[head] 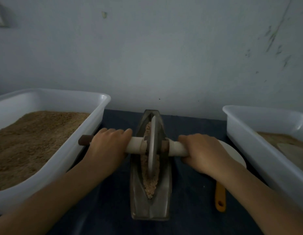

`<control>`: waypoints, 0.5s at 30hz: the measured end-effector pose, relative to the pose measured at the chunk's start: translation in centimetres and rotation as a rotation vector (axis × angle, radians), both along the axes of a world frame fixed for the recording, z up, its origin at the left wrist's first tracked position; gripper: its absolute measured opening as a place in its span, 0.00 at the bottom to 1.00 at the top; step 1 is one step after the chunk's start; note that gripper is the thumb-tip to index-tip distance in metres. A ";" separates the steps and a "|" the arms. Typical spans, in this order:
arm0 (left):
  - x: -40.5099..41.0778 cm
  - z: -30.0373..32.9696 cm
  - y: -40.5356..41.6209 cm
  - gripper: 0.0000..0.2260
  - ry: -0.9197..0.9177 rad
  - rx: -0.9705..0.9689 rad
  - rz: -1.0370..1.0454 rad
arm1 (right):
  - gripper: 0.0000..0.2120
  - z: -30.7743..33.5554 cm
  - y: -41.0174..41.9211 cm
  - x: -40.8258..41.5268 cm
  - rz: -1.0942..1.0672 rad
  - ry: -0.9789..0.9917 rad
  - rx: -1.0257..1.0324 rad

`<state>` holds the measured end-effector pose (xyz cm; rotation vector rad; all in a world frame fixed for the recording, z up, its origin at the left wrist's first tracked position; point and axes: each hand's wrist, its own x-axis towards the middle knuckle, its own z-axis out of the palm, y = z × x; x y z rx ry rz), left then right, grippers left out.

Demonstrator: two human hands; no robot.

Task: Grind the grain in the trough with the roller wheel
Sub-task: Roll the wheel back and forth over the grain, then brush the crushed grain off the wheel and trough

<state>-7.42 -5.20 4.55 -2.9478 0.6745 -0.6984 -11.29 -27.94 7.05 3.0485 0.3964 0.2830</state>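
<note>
A narrow boat-shaped metal trough lies lengthwise in front of me on the dark table. Pale brown ground grain fills its groove. A thin metal roller wheel stands upright in the groove, about midway along the trough. A handle bar runs through the wheel, wrapped in pale tape, with a brown end sticking out left. My left hand grips the bar left of the wheel. My right hand grips it on the right side.
A large white plastic tub of brown grain stands at the left. A second white tub stands at the right. A white plate and an orange-handled utensil lie under my right forearm. A pale wall is close behind.
</note>
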 end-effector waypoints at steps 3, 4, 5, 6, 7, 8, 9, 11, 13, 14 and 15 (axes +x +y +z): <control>-1.4 0.0 0.6 0.13 -0.003 -0.015 -0.046 | 0.08 0.4 -0.1 -1.6 0.031 0.036 0.014; -1.5 0.1 0.7 0.13 -0.008 -0.030 -0.062 | 0.08 0.4 -0.1 -1.9 0.035 0.035 0.007; -1.5 0.1 0.7 0.13 -0.007 -0.043 -0.068 | 0.08 0.4 -0.1 -1.9 0.035 0.027 0.002; -1.3 0.1 0.7 0.13 0.002 -0.045 -0.059 | 0.08 0.2 -0.1 -1.8 0.030 0.013 0.003; -0.9 0.1 0.6 0.12 0.015 -0.039 -0.042 | 0.08 0.1 0.0 -1.4 0.021 -0.006 0.004; -0.4 0.0 0.5 0.11 0.019 -0.034 -0.023 | 0.08 0.0 -0.1 -0.9 0.012 -0.028 0.001; 0.3 -0.1 0.2 0.10 0.021 -0.034 -0.006 | 0.07 0.0 -0.1 -0.1 0.002 -0.047 -0.003; 1.8 -0.2 -0.3 0.10 0.032 -0.037 0.031 | 0.07 -0.2 -0.3 1.9 -0.022 -0.056 -0.008; 3.5 -0.2 -0.8 0.09 0.030 -0.025 0.069 | 0.08 -0.3 -0.4 4.2 -0.050 -0.052 -0.022; 4.3 -0.1 -1.0 0.09 0.017 -0.022 0.082 | 0.08 -0.4 -0.4 5.3 -0.063 -0.065 -0.029; 5.0 0.0 -1.3 0.08 0.003 -0.022 0.092 | 0.08 -0.4 -0.5 6.2 -0.070 -0.088 -0.032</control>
